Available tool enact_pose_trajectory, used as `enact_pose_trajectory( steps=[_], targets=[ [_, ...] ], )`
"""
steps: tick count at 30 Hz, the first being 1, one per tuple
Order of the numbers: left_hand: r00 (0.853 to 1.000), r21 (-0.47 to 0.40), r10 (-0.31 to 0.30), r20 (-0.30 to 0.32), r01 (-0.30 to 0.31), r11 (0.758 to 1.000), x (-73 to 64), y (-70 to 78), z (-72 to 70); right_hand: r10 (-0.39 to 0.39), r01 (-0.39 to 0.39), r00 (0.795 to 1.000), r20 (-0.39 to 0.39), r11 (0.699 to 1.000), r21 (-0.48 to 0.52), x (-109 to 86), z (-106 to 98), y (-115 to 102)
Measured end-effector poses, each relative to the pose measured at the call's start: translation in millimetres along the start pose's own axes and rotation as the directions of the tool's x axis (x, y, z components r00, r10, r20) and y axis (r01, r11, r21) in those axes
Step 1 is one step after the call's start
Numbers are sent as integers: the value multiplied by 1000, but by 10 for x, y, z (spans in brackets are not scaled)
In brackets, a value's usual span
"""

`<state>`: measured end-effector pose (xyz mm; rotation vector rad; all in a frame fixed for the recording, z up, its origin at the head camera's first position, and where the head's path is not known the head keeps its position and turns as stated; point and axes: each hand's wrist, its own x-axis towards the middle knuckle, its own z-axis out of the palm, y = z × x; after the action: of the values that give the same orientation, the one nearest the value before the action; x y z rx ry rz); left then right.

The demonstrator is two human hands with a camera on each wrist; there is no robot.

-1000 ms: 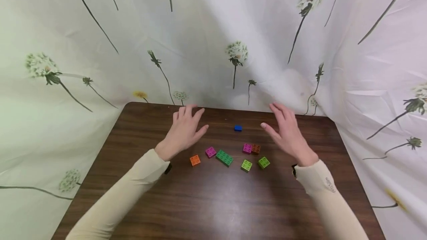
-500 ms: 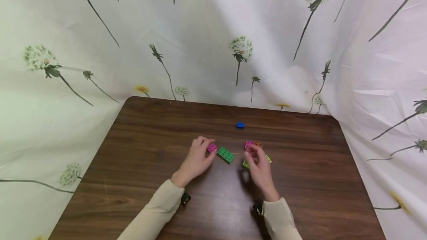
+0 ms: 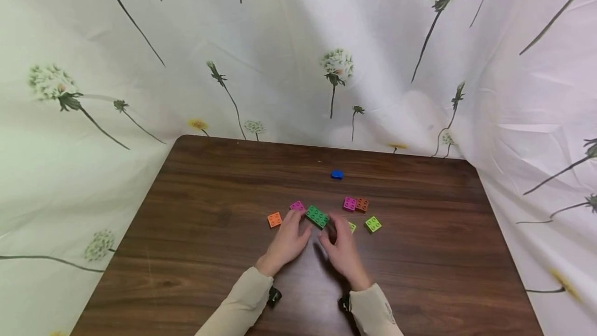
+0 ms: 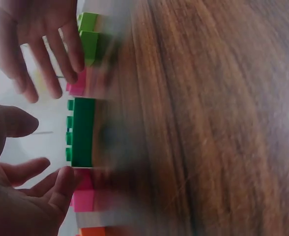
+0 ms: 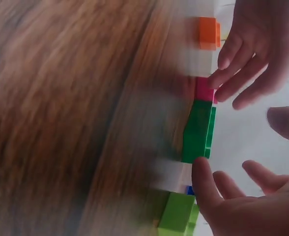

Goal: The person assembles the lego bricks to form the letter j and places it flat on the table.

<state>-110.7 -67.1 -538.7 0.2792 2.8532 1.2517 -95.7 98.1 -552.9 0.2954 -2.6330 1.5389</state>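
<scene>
A green eight-stud toy brick lies on the table between my two hands. My left hand is at its left end, fingers relaxed and slightly bent, fingertips right by the brick and a magenta brick. On the other side, my right hand has its fingertips close to the green brick's right end and covers part of a lime brick. Both wrist views show thumbs and fingers apart, with nothing between them. In the right wrist view the index fingertip overlaps the green brick's lower end.
An orange brick lies left of the hands. To the right are another lime brick and a magenta brick beside a brown one. A blue brick is farther back. Floral cloth hangs behind the table.
Both hands have come down from the far part of the table, drawn nearer the body and closed in on the green brick from either side. The bricks stay where they were.
</scene>
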Motion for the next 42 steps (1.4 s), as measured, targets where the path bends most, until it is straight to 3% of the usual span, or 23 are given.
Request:
enact_pose_trajectory(
  steps=[9, 14, 20, 28, 42],
  targets=[
    [999, -28, -50, -4, 50, 998, 28, -13, 78, 133, -124, 990, 52, 981, -150, 49, 98, -1],
    [997, -50, -71, 3, 71, 996, 56, -22, 129, 146, -138, 989, 30, 973, -184, 126, 104, 50],
    [996, -69, -86, -7, 86, 994, 62, -31, 184, 136, -127, 990, 26, 964, -233, 176, 89, 105],
    [995, -90, -98, -17, 96, 991, 42, -44, 250, 47, -30, 997, 55, 957, -287, 250, 30, 209],
    [995, -64, -95, 43, 98, 993, 102, -45, 291, 29, 15, 988, 151, 959, -284, 328, -110, 300]
  ],
)
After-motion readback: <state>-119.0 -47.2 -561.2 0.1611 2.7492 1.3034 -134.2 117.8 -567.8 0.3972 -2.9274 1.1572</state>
